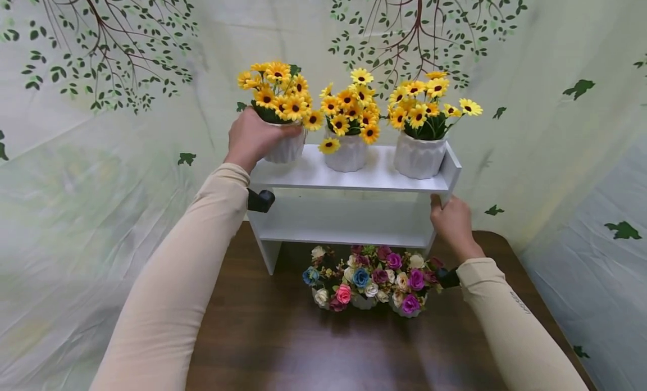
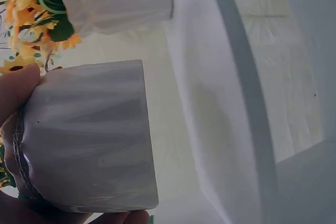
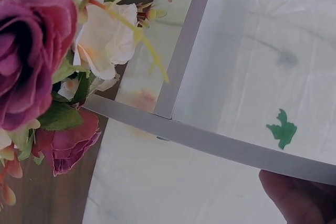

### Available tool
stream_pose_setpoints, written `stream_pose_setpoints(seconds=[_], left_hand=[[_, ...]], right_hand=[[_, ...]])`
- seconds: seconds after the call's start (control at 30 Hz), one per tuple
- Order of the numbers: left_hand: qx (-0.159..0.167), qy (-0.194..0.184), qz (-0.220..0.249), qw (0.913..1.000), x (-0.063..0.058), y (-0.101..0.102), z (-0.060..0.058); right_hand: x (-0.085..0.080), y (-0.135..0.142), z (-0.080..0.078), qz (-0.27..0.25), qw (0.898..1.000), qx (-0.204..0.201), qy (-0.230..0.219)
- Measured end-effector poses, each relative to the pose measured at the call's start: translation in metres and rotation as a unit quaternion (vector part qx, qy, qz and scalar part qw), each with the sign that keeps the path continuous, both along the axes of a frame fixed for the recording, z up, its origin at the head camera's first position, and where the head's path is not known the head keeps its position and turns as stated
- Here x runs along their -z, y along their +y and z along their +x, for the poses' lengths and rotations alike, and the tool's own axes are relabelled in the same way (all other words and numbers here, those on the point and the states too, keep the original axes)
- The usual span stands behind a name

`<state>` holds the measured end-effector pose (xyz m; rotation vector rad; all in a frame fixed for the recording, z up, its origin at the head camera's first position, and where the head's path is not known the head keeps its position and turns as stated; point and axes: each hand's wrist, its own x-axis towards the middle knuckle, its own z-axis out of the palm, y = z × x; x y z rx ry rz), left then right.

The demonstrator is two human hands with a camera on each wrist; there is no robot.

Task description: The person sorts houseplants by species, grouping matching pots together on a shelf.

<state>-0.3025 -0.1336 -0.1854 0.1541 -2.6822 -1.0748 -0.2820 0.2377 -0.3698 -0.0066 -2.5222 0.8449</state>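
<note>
My left hand (image 1: 256, 137) grips a white ribbed flowerpot (image 2: 89, 137) of yellow daisy-like flowers (image 1: 280, 93) by its upper part. In the left wrist view the pot's base is apart from the top board of a white shelf unit (image 1: 349, 219). My right hand (image 1: 453, 223) holds the unit's right side panel, thumb at the front edge; its other fingers are mostly hidden. Two more white pots with yellow flowers, a middle pot (image 1: 347, 154) and a right pot (image 1: 419, 155), stand on the top board.
Pots of mixed artificial roses (image 1: 371, 278) stand on the dark wooden table (image 1: 313, 351), in front of the unit's lower opening. A pale curtain (image 1: 525, 155) printed with branches and leaves hangs behind and at both sides.
</note>
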Motion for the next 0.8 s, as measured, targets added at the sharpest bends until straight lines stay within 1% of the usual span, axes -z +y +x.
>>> stream_pose_setpoints(seconds=[0.13,0.23,0.43,0.53,0.67,0.8], left_hand=[[0.003,-0.001,0.006,1.0000,0.008,-0.002,-0.003],[0.005,-0.007,0.019,0.9998,0.012,-0.003,-0.005],[-0.007,-0.022,0.031,0.9993,0.022,-0.005,-0.009],[-0.006,-0.026,0.032,0.9992,0.027,-0.005,-0.012],[0.000,-0.020,0.039,0.9990,0.033,-0.002,-0.016],[0.009,-0.013,0.055,0.9984,0.036,0.000,-0.018]], right_hand=[[-0.001,-0.001,-0.001,0.000,1.000,-0.006,-0.005],[-0.001,-0.001,-0.001,-0.002,1.000,-0.001,-0.010],[-0.001,-0.001,-0.002,0.002,1.000,-0.005,-0.005],[0.000,0.000,-0.001,0.003,1.000,-0.006,-0.004],[0.001,0.000,-0.001,0.006,1.000,-0.002,-0.002],[0.002,0.000,-0.002,0.008,1.000,0.000,0.005]])
